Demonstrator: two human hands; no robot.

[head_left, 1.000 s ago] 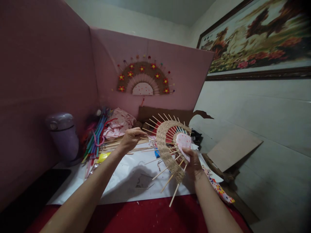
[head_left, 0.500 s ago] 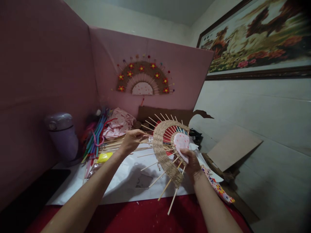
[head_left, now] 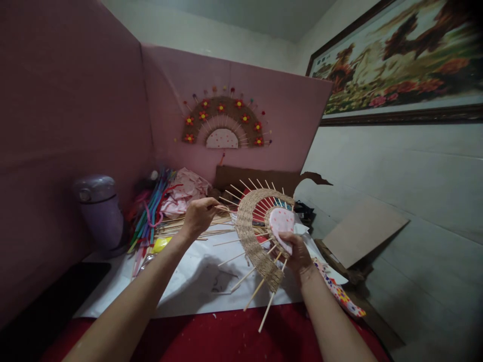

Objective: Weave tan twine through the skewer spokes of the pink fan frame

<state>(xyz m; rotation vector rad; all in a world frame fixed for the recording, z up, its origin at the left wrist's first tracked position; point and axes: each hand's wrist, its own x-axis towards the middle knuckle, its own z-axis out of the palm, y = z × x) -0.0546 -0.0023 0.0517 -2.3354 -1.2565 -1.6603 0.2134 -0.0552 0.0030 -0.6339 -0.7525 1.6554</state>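
My right hand [head_left: 298,254] grips a half-round woven fan [head_left: 249,239] by its centre, the thumb lying over the white pad with pink dots [head_left: 282,222]. Thin wooden sticks radiate outward from that pad. A band of tan twine is woven through them in an arc, and the bare stick ends stick out past its outer edge. At the fan's left edge my left hand [head_left: 202,215] is closed in a pinch on a thin strand of twine [head_left: 227,208] that runs to the band. The fingertips are close to the stick ends.
A finished flower-decorated fan [head_left: 221,118] hangs on the pink panel [head_left: 287,115]. Left of my hands stand a purple tumbler [head_left: 100,213] and colourful pipe cleaners [head_left: 153,206]. Loose sticks [head_left: 177,226] and a yellow packet [head_left: 161,244] lie on white paper [head_left: 181,291]. Cardboard [head_left: 366,231] leans at right.
The fan has shifted slightly left and tilted a little in my right hand. My left hand stays pinched at its left edge, moving only slightly.
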